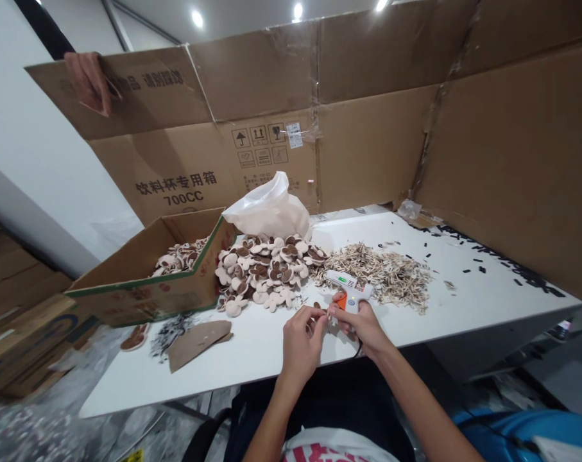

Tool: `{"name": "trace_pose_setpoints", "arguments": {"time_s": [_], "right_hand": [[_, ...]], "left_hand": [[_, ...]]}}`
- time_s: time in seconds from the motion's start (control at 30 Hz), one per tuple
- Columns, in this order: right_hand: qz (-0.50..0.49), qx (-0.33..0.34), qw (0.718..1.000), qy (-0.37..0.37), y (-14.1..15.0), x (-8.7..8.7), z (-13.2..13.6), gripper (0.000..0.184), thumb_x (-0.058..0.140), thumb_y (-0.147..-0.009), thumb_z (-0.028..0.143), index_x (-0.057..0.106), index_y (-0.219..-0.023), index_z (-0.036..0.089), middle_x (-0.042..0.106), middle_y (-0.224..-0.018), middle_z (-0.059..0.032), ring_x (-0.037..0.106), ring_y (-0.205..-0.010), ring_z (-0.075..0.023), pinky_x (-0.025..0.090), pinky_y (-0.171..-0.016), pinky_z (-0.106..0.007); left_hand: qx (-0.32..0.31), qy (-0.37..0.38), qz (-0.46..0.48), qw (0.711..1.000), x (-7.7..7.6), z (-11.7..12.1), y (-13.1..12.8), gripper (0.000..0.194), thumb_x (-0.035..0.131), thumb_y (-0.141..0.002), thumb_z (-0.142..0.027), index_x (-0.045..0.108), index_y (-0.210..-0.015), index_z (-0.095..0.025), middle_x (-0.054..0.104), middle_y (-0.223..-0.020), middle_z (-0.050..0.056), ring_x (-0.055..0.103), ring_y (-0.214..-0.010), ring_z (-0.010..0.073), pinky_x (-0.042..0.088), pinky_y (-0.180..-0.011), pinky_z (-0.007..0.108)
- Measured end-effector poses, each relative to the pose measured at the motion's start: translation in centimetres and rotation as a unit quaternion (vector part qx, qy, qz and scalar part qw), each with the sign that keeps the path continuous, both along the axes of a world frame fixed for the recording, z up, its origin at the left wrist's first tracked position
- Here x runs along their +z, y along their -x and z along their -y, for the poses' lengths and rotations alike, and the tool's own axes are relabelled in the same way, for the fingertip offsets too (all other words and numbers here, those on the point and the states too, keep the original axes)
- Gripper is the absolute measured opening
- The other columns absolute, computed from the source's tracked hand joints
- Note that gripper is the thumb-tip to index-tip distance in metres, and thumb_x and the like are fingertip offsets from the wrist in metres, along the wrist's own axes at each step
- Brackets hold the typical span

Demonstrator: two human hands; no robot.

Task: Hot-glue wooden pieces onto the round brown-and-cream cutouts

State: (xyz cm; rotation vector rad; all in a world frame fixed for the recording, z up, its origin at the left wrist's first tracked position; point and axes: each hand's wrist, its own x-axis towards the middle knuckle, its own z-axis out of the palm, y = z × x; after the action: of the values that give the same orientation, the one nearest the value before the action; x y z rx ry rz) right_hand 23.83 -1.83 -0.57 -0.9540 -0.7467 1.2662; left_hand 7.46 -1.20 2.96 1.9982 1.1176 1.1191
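A: What is in the right hand [362, 327]?

B: A glue gun [352, 296], above the near edge of a white table [256, 346]. Its body is pale, close to white, with a small green patch on the slanting upper part and orange along the grip side. A round button-like mark sits lower on the body, and a dark cord [359, 350] hangs below the hand.

A: How do the fingers stand?

B: The right fingers curl around the grip, with the thumb reaching toward the other hand. The left hand [301, 340] is beside it, thumb and forefinger drawn together at the tips. A tiny pale bit shows between the two hands; I cannot tell what, if anything, the left fingers pinch.

A: And around them?

B: Just beyond is a heap of rabbit-head shapes [264, 273], cream and brown, soft-looking, some overlapping face up. To its right, beside the gun, lies a loose pile of thin pale sticks [391, 276]. At left, an open carton [141, 305] holds more cream and brown shapes. A white plastic bag [271, 208] slumps behind the heap. Another person's hand [91, 80] hangs over the top of the tall cardboard wall [368, 147]
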Motion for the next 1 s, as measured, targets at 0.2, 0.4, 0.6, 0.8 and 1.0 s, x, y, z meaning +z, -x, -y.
{"name": "trace_pose_setpoints", "arguments": {"time_s": [0.2,0.4,0.6,0.8,1.0], "right_hand": [[-0.041,-0.044,0.998,-0.008,0.2,0.0,-0.3,0.051,0.095,-0.064,0.037,0.062,-0.100,0.020,0.062,-0.072,0.0042,0.039,-0.047,-0.0052,0.034,-0.044,-0.019],[-0.021,-0.015,1.000,-0.002,0.1,0.5,0.0,0.048,0.094,-0.065,0.039,0.063,-0.096,0.020,0.060,-0.069,0.0051,0.039,-0.047,-0.0062,0.032,-0.044,-0.021],[0.009,0.013,1.000,-0.011,0.2,0.7,0.4,0.047,0.094,-0.067,0.039,0.066,-0.098,0.018,0.064,-0.071,0.0025,0.042,-0.046,-0.0071,0.031,-0.045,-0.022],[0.031,0.024,0.999,-0.012,0.0,0.4,0.3,0.043,0.094,-0.067,0.040,0.071,-0.097,0.018,0.065,-0.069,0.0017,0.042,-0.045,-0.0075,0.032,-0.043,-0.022],[0.046,0.042,0.998,-0.021,0.1,0.5,0.4,0.041,0.093,-0.068,0.041,0.075,-0.096,0.018,0.065,-0.072,0.0001,0.043,-0.048,-0.0072,0.035,-0.044,-0.022]], "left_hand": [[-0.005,-0.010,-0.034,0.999,-0.3,0.6,0.4,0.017,0.057,-0.097,-0.025,0.071,-0.086,-0.022,0.070,-0.083,0.002,0.057,-0.065,0.0152,0.042,-0.065,0.026],[0.041,0.012,0.043,0.998,-0.4,0.4,1.3,0.021,0.056,-0.099,-0.033,0.070,-0.091,-0.020,0.071,-0.086,0.003,0.059,-0.069,0.0155,0.046,-0.067,0.026],[0.027,0.029,0.063,0.997,0.5,-1.0,0.9,0.021,0.063,-0.095,-0.037,0.077,-0.093,-0.020,0.076,-0.088,0.004,0.064,-0.071,0.0166,0.049,-0.067,0.027],[0.033,-0.008,0.029,0.999,0.7,-1.7,0.1,0.019,0.068,-0.092,-0.035,0.082,-0.098,-0.023,0.077,-0.088,0.006,0.061,-0.066,0.0166,0.048,-0.064,0.028],[0.031,-0.046,-0.019,0.998,0.6,-1.7,0.0,0.015,0.068,-0.092,-0.031,0.081,-0.090,-0.023,0.076,-0.081,0.004,0.058,-0.062,0.0157,0.046,-0.065,0.028]]}}
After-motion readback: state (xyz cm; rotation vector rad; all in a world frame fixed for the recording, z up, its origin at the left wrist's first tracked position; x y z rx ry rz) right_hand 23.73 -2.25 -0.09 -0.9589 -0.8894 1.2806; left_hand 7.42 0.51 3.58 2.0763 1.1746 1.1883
